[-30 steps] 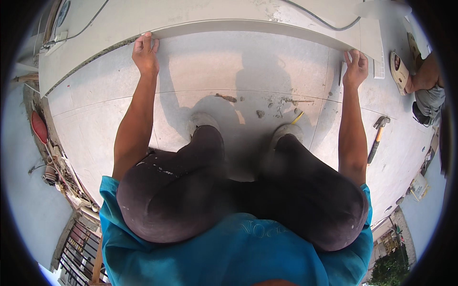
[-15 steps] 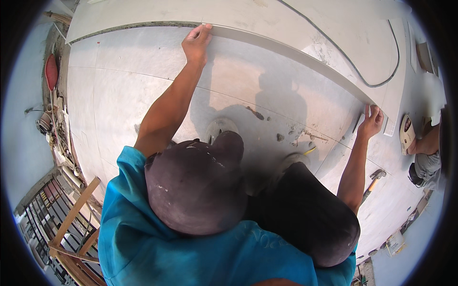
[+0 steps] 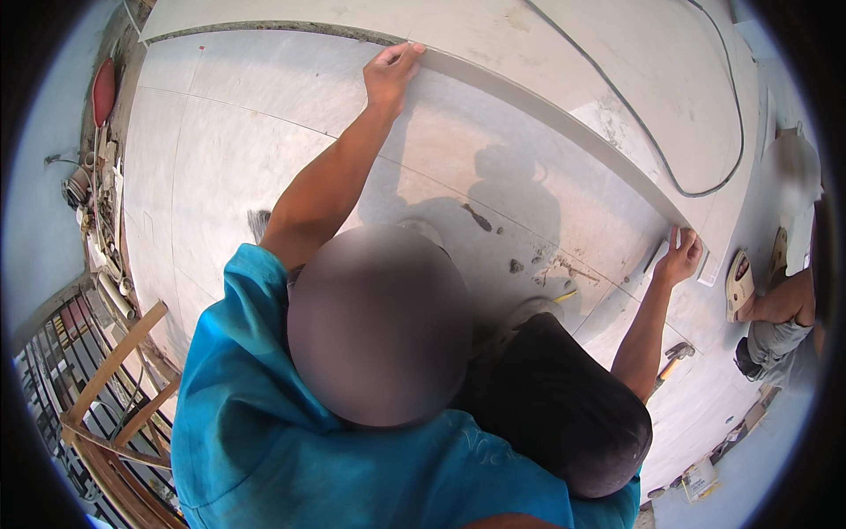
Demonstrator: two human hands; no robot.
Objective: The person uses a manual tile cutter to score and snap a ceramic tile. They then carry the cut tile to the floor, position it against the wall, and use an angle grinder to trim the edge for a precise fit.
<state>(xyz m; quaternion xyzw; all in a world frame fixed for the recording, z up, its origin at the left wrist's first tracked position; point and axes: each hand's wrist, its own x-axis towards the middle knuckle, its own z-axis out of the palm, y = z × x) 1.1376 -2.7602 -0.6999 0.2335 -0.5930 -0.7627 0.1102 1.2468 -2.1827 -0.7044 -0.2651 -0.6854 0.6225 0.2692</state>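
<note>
Nearest is a soft teal shirt (image 3: 256, 432), bunched in folds, above dark, close-fitting trousers (image 3: 564, 406). Beyond the knees spread smooth, pale floor tiles (image 3: 247, 115) with thin straight joints. On them lie lumpy grey mortar crumbs (image 3: 515, 265), a small yellow stick-like piece (image 3: 565, 297) by the right shoe and, partly behind the right forearm, a claw hammer (image 3: 677, 354).

Further out, the right hand (image 3: 679, 257) pinches a long grey tile strip (image 3: 539, 109) near its right end, thumb and fingers closed on it. The left hand (image 3: 391, 78) has the other end in a similar closed pinch. The strip stands on edge along the front edge of a raised slab (image 3: 467, 22), near the slab's right front corner. Holding it well calls for equal, light pressure from both hands, I judge, with its upper edge kept even along the slab and fingertips clear of the joint; a thin, rigid piece like this would probably chip if twisted.

Left of the left hand, the slab's underside shows a rough, dark, crumbly band (image 3: 282, 30), unlike its smooth, dusty top, where a flexible dark cable (image 3: 648, 132) loops. Past the slab's right edge is another person's foot in a cream clog (image 3: 738, 286).
</note>
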